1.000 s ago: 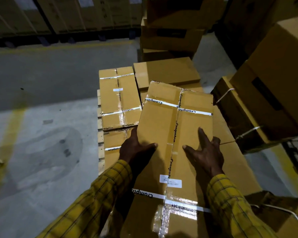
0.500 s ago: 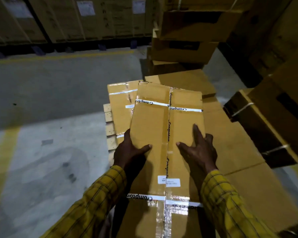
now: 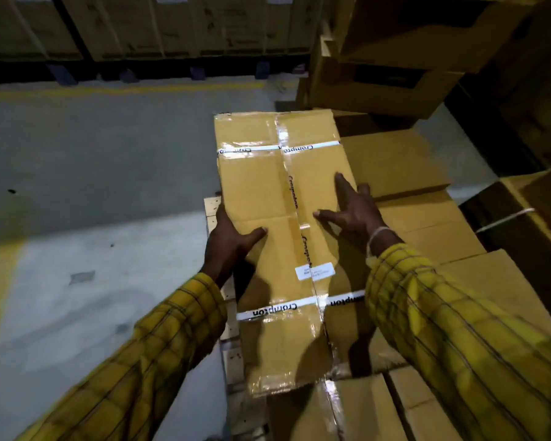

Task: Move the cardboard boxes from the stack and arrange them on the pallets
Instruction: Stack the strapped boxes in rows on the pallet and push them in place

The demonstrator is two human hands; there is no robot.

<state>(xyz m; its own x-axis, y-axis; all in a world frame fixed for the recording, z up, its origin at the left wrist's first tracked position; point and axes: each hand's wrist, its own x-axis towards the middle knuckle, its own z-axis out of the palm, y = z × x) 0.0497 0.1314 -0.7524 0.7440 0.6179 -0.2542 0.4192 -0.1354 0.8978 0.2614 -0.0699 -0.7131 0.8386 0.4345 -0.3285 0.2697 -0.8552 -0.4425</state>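
Box (image 3: 280,243) now covers the taped boxes, hands (image 3: 295,227) unmoved.

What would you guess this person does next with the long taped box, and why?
Probably ease the long taped box down flat onto the boxes on the pallet and let go. The left hand grips its left edge, the right hand lies flat on top, and it already sits along the pallet's left edge.

Yellow plaid sleeves (image 3: 458,329) with dark lines; pale band (image 3: 377,233) at right wrist.
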